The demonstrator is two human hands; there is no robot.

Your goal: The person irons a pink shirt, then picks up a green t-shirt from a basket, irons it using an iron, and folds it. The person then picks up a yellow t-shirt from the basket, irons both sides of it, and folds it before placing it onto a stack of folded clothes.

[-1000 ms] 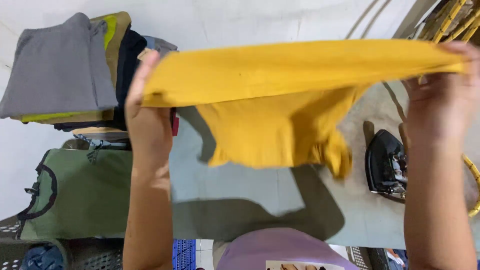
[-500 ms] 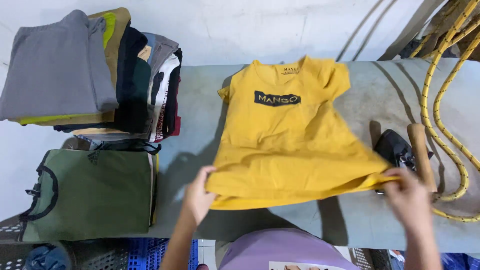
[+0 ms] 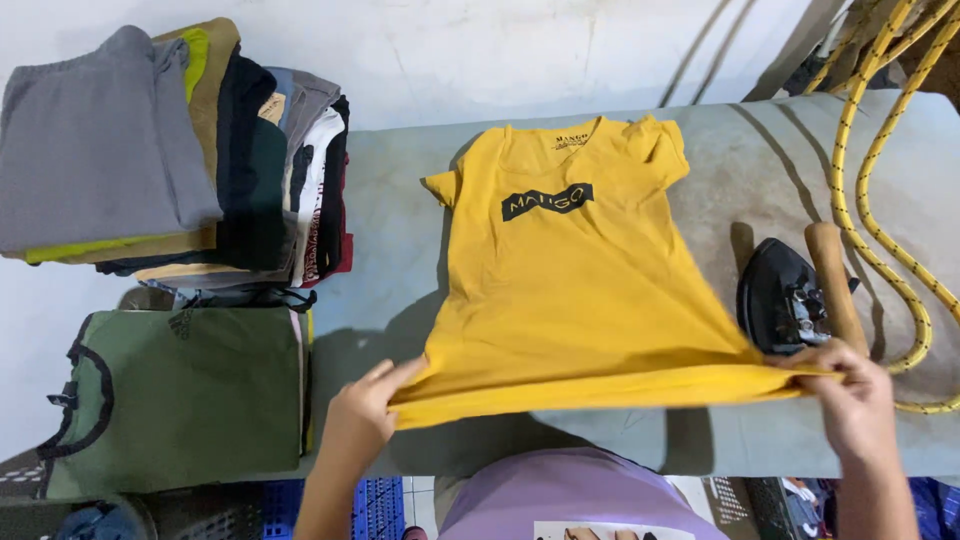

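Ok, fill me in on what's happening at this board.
A person holds a yellow T-shirt by its bottom hem, the left hand gripping one corner and the right hand the other. The shirt lies front up on a grey ironing board, collar at the far side, hem lifted off the near edge. A black iron with a wooden handle rests on the board by the right hand. Piles of folded clothes sit to the left.

A black iron (image 3: 790, 297) rests on the counter (image 3: 400, 230); folded clothes (image 3: 170, 150) are stacked left, beside a yellow hose (image 3: 865, 215).
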